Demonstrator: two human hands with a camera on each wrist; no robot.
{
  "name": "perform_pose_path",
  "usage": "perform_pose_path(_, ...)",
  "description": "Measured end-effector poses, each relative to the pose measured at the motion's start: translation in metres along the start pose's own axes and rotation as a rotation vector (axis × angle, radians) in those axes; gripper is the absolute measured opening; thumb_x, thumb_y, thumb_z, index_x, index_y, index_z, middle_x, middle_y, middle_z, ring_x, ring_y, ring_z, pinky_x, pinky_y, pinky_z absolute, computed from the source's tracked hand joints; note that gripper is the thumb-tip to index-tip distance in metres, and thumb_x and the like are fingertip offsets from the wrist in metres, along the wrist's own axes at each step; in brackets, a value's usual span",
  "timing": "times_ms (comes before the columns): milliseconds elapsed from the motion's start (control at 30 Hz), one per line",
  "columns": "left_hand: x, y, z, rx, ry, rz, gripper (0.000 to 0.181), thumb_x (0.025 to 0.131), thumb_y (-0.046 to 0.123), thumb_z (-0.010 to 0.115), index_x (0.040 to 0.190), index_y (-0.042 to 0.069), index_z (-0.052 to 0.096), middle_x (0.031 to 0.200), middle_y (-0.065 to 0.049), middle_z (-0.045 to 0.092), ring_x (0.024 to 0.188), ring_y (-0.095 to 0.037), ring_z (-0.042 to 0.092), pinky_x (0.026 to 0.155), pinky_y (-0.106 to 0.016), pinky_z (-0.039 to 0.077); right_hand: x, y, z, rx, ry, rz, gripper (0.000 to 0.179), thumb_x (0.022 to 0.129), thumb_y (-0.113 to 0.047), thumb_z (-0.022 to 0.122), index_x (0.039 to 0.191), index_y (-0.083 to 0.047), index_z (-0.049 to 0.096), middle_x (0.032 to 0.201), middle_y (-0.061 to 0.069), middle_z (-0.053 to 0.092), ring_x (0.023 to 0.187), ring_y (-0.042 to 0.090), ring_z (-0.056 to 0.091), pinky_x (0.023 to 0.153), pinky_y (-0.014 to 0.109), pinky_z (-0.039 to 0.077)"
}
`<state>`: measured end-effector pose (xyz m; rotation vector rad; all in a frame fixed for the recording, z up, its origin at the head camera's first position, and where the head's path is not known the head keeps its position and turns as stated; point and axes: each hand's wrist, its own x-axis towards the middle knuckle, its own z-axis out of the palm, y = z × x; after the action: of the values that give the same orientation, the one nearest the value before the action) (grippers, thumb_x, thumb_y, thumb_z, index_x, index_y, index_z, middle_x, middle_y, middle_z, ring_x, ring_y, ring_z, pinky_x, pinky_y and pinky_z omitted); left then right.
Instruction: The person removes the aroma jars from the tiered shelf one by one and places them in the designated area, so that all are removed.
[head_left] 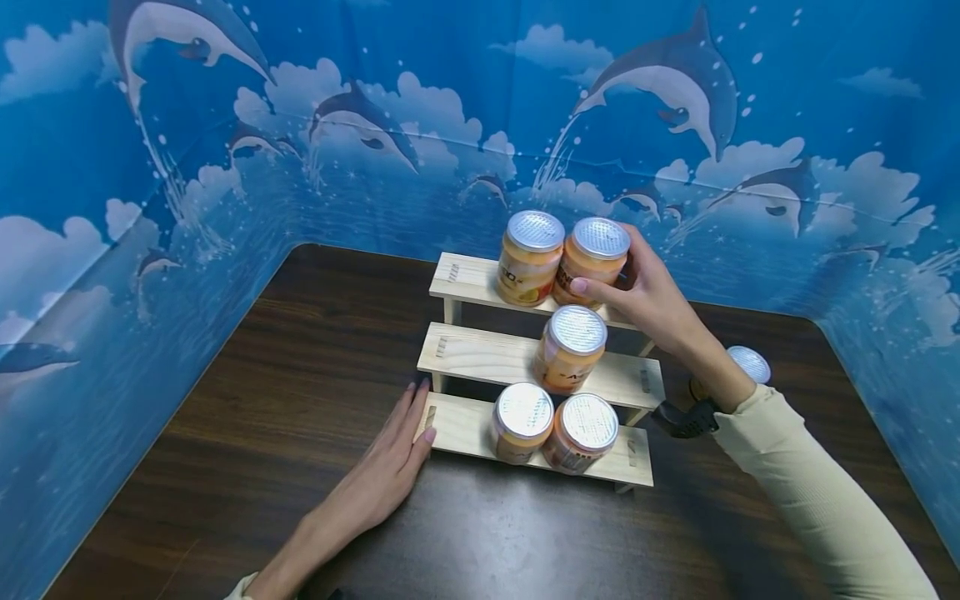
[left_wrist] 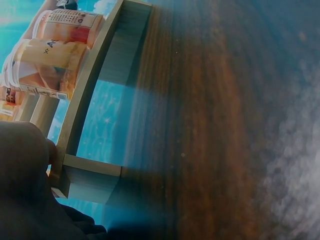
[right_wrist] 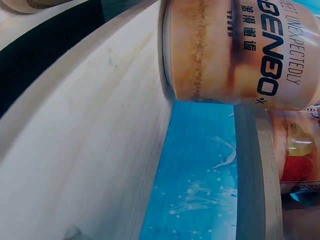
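My right hand grips a canned-fruit jar with a silver lid, thumb in front and fingers behind. This jar stands on the top step of a three-step wooden display rack, close beside another jar. At the left end of the bottom step, my left hand rests with its fingers extended along the wood. A single jar stands on the middle step and looms large in the right wrist view. On the bottom step are two jars side by side.
Partly hidden behind my right forearm, another silver-lidded jar stands on the dark wooden table. A blue dolphin-print backdrop rises around the table's back and sides. A black strap circles my right wrist.
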<state>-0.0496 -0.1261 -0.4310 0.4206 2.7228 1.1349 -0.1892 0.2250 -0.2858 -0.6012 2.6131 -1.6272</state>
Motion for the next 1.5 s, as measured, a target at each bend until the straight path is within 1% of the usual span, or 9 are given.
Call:
perform_pose_path(100, 0.000, 0.000, 0.000, -0.002, -0.003, -0.002, 0.068, 0.122, 0.040, 0.035, 0.178, 0.011, 0.008, 0.183, -0.024, 0.005, 0.169, -0.044, 0.011, 0.131, -0.071, 0.022, -0.002, 0.000, -0.001, -0.009, 0.010, -0.007, 0.074, 0.106, -0.011, 0.074, 0.168, -0.013, 0.034, 0.156, 0.009, 0.053, 0.143, 0.028, 0.058, 0.116, 0.051, 0.050)
perform_pose_path(367, 0.001, 0.000, 0.001, -0.003, 0.002, 0.001, 0.068, 0.122, 0.039, 0.035, 0.178, 0.010, 0.009, 0.183, -0.025, 0.006, 0.169, -0.045, 0.012, 0.131, -0.071, 0.022, -0.013, 0.001, -0.011, -0.057, 0.050, -0.004, 0.077, 0.105, -0.011, 0.076, 0.169, -0.014, 0.034, 0.156, 0.007, 0.053, 0.141, 0.025, 0.058, 0.110, 0.030, 0.054)
perform_pose_path(533, 0.001, 0.000, 0.001, -0.004, 0.008, 0.003, 0.068, 0.122, 0.038, 0.035, 0.177, 0.009, 0.010, 0.183, -0.025, 0.007, 0.168, -0.045, 0.012, 0.131, -0.070, 0.022, -0.026, 0.003, -0.028, -0.093, 0.108, 0.020, 0.077, 0.105, -0.009, 0.075, 0.170, -0.014, 0.033, 0.155, 0.006, 0.052, 0.144, 0.025, 0.056, 0.120, 0.047, 0.051)
perform_pose_path(667, 0.001, 0.000, 0.000, -0.002, 0.011, -0.003, 0.068, 0.122, 0.038, 0.035, 0.177, 0.008, 0.010, 0.183, -0.026, 0.008, 0.168, -0.046, 0.013, 0.131, -0.070, 0.022, -0.039, 0.008, -0.045, -0.148, 0.153, 0.048, 0.080, 0.106, -0.011, 0.075, 0.171, -0.015, 0.030, 0.158, 0.010, 0.050, 0.148, 0.034, 0.053, 0.122, 0.057, 0.047)
perform_pose_path(800, 0.003, 0.000, 0.001, 0.001, 0.011, -0.006, 0.068, 0.122, 0.039, 0.036, 0.177, 0.008, 0.011, 0.182, -0.027, 0.009, 0.168, -0.047, 0.013, 0.131, -0.070, 0.023, -0.053, 0.015, -0.063, -0.221, 0.208, 0.100, 0.081, 0.106, -0.016, 0.077, 0.172, -0.018, 0.030, 0.159, 0.010, 0.049, 0.148, 0.034, 0.054, 0.122, 0.045, 0.049)
perform_pose_path(967, 0.004, 0.000, 0.000, 0.007, 0.011, -0.003, 0.068, 0.122, 0.039, 0.036, 0.177, 0.009, 0.010, 0.183, -0.026, 0.008, 0.168, -0.046, 0.013, 0.131, -0.069, 0.022, -0.075, 0.027, -0.083, -0.256, 0.275, 0.146, 0.078, 0.105, -0.018, 0.077, 0.170, -0.022, 0.033, 0.150, -0.001, 0.054, 0.132, 0.009, 0.060, 0.106, 0.017, 0.054)
perform_pose_path(1067, 0.003, 0.000, -0.001, 0.009, 0.014, 0.001, 0.068, 0.122, 0.039, 0.035, 0.177, 0.008, 0.010, 0.182, -0.026, 0.008, 0.168, -0.047, 0.013, 0.131, -0.070, 0.022, -0.087, 0.034, -0.092, -0.261, 0.308, 0.180, 0.077, 0.105, -0.020, 0.077, 0.169, -0.023, 0.034, 0.142, -0.012, 0.054, 0.121, -0.001, 0.059, 0.093, 0.007, 0.052)
perform_pose_path(1167, 0.003, 0.001, -0.001, 0.007, 0.020, 0.001, 0.068, 0.122, 0.038, 0.035, 0.177, 0.008, 0.011, 0.182, -0.028, 0.009, 0.168, -0.048, 0.013, 0.130, -0.071, 0.023, -0.098, 0.040, -0.100, -0.261, 0.335, 0.216, 0.076, 0.106, -0.022, 0.077, 0.168, -0.025, 0.034, 0.138, -0.020, 0.052, 0.118, -0.003, 0.058, 0.088, 0.004, 0.050)
perform_pose_path(1500, 0.004, 0.001, 0.000, 0.010, 0.003, -0.006, 0.068, 0.122, 0.039, 0.036, 0.177, 0.008, 0.011, 0.182, -0.027, 0.008, 0.168, -0.046, 0.012, 0.131, -0.069, 0.022, -0.139, 0.059, -0.123, -0.280, 0.419, 0.242, 0.075, 0.107, -0.017, 0.075, 0.169, -0.023, 0.034, 0.134, -0.023, 0.051, 0.113, -0.007, 0.058, 0.084, 0.001, 0.049)
